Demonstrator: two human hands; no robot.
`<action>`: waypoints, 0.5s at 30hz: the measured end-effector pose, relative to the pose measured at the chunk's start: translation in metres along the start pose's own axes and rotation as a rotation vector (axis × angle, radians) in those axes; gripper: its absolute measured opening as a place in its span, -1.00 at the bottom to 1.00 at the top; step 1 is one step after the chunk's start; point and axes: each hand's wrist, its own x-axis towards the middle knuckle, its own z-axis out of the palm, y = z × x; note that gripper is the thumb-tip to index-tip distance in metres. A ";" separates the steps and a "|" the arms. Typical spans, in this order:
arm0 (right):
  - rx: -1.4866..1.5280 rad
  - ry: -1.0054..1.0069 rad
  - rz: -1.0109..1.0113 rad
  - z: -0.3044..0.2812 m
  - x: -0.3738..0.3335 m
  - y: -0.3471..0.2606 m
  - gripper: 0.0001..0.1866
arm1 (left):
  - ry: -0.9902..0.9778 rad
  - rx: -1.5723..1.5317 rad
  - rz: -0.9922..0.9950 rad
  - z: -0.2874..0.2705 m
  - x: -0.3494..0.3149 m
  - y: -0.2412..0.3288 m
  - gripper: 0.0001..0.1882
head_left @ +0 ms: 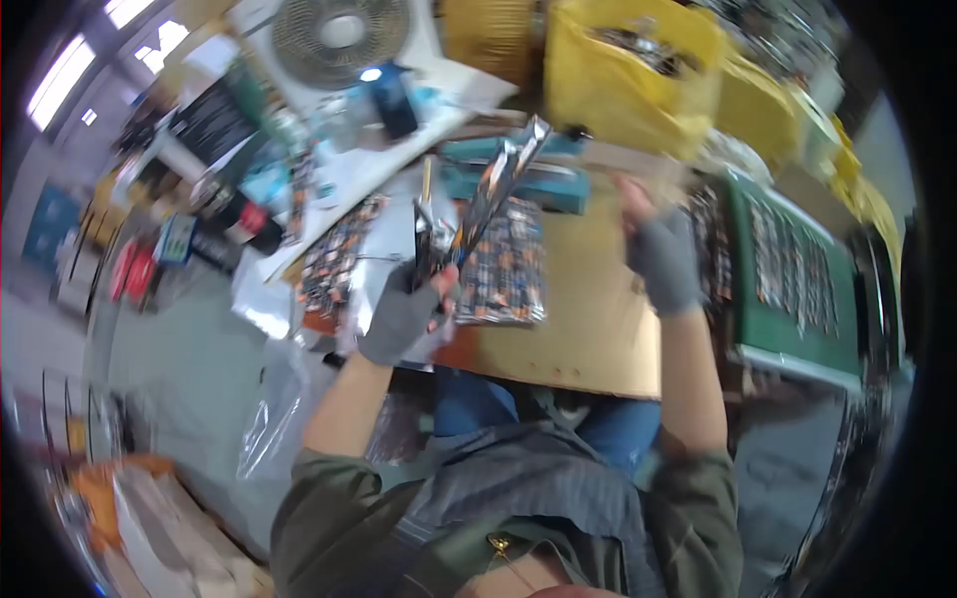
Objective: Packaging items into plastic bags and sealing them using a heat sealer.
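My left hand (404, 309), in a grey fingerless glove, is closed round long, shiny dark foil-like strips (493, 184) with orange marks. They stick up and lean to the right above the table. Under and beside them lies a flat clear-wrapped pack (508, 264) of small black, silver and orange pieces. My right hand (658, 249), gloved the same way, is raised over the right part of the tan board (588, 329). Motion smears its fingers, and whether they hold anything does not show.
A teal metal device (543, 184) lies behind the pack. Beyond it stands a yellow-lined bin (638, 80). At right, a green tray (797, 269) bears rows of strips. A fan (344, 35), a blue bottle-like object (391, 100) and a dark bottle (239, 214) stand at left.
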 end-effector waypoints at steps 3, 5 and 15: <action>-0.031 -0.070 0.005 0.003 -0.002 -0.029 -0.74 | -0.145 0.009 -0.096 0.042 -0.015 -0.021 -0.82; -0.168 0.051 -0.247 -0.016 -0.016 -0.028 -0.76 | -0.135 0.057 0.002 0.068 -0.021 -0.027 -0.80; 0.343 -0.199 0.216 -0.042 -0.112 0.026 -0.85 | -0.497 -0.433 -0.295 0.129 -0.045 -0.037 -0.67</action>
